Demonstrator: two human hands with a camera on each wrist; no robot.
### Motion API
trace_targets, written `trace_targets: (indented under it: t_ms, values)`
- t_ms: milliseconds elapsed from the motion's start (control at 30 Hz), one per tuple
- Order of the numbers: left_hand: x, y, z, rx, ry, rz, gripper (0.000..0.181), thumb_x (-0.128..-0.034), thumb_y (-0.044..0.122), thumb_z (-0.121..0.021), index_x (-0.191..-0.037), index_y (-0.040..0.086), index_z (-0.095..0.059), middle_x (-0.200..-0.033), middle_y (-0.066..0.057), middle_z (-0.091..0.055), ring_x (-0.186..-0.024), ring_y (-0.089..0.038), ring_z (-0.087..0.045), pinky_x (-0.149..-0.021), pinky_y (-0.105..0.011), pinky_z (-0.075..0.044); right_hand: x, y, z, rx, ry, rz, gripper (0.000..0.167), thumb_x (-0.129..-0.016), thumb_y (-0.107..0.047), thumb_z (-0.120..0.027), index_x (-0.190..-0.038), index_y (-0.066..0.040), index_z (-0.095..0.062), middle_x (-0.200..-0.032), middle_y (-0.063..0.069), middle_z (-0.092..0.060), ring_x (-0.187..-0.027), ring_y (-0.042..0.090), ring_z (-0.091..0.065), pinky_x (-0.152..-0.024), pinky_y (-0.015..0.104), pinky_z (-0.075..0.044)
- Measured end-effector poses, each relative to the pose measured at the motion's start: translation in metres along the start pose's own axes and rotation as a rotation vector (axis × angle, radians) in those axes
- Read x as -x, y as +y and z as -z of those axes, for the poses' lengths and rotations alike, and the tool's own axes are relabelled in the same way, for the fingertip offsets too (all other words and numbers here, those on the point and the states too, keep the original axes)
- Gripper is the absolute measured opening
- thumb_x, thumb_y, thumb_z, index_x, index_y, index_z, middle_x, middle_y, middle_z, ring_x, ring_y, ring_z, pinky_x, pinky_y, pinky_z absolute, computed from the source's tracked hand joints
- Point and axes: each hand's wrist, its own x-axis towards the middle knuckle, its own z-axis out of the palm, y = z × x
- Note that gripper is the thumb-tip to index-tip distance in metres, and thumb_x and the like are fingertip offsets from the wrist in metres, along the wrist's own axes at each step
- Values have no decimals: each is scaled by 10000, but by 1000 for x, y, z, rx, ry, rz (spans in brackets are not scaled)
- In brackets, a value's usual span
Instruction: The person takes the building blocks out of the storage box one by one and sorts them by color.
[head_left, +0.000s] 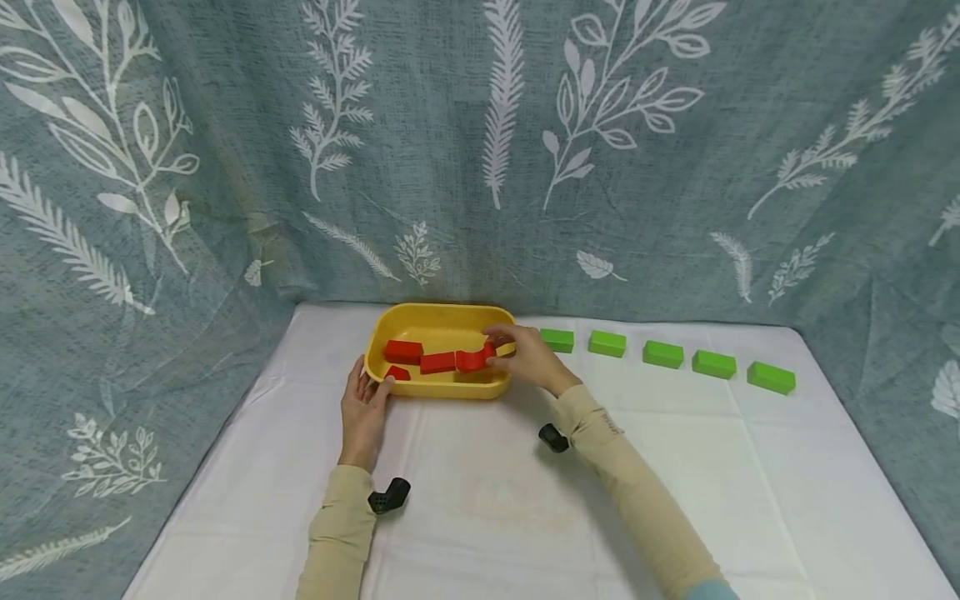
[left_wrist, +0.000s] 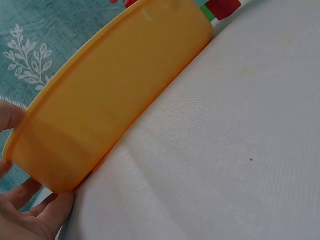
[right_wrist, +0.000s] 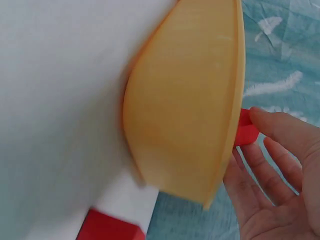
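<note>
A yellow tray [head_left: 431, 390] holds several red blocks, among them a rectangular one [head_left: 403, 352]. My left hand [head_left: 365, 417] grips its front left corner, thumb at the rim and fingers around the outside; the left wrist view shows this hand [left_wrist: 30, 215] against the tray's wall [left_wrist: 105, 95]. Over the tray's right part, my right hand [head_left: 525, 358] pinches a curved red block [head_left: 472, 360]. From the right wrist view, the thumb and fingers of that hand [right_wrist: 280, 175] are on the red block [right_wrist: 246, 134], just past the tray's rim [right_wrist: 237, 75]; its far side is hidden.
Several green blocks [head_left: 663, 354] stand in a row right of the tray, along the back of the white-covered table [head_left: 480, 500]. A patterned curtain [head_left: 435, 167] hangs behind. A red block [right_wrist: 110, 227] lies outside the tray in the right wrist view.
</note>
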Motion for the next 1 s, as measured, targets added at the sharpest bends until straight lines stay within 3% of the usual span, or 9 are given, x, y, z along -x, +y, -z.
trace_targets:
  t_ms: [233, 500, 633, 800, 1000]
  values:
    - [1, 0, 0, 12, 4, -6, 703, -990, 173, -587, -1576, 249, -206, -1594, -57, -274, -1410, -227, -349, -1120, -326, -363, 12, 8, 18, -53, 63, -16, 474, -876, -29, -717, -1323, 21, -565, -1176, 143, -648, -1091, 269, -625, -878, 349, -570]
    - [2, 1, -2, 11, 2, 1, 705, -995, 173, -577, -1579, 245, -190, -1598, -43, -266, -1419, -214, -334, -1126, -319, -354, 28, 18, 41, -64, 143, -30, 476, -870, -20, -719, -1321, 8, -571, -1185, 171, -637, -1093, 345, -632, -869, 401, -577]
    - [1, 1, -1, 4, 2, -12, 705, -996, 181, -576, -1580, 240, -186, -1600, -42, -262, -1425, -213, -327, -1130, -325, -347, 38, 25, 50, -72, 186, -57, 466, -876, -8, -707, -1322, -6, -573, -1205, 172, -625, -1099, 342, -630, -892, 423, -566]
    - [1, -1, 2, -19, 14, 14, 702, -995, 182, -577, -1577, 269, -193, -1595, -26, -275, -1418, -204, -335, -1126, -325, -352, 53, 36, 54, -69, 193, -104, 477, -880, -19, -708, -1336, -29, -570, -1218, 163, -625, -1108, 325, -628, -932, 442, -545]
    - [-1, 0, -1, -6, 8, 10, 708, -993, 190, -580, -1578, 264, -188, -1597, -25, -273, -1421, -204, -331, -1127, -323, -352, 63, 41, 65, -50, 243, -93, 482, -878, 0, -701, -1339, -15, -562, -1204, 163, -627, -1098, 332, -628, -909, 449, -554]
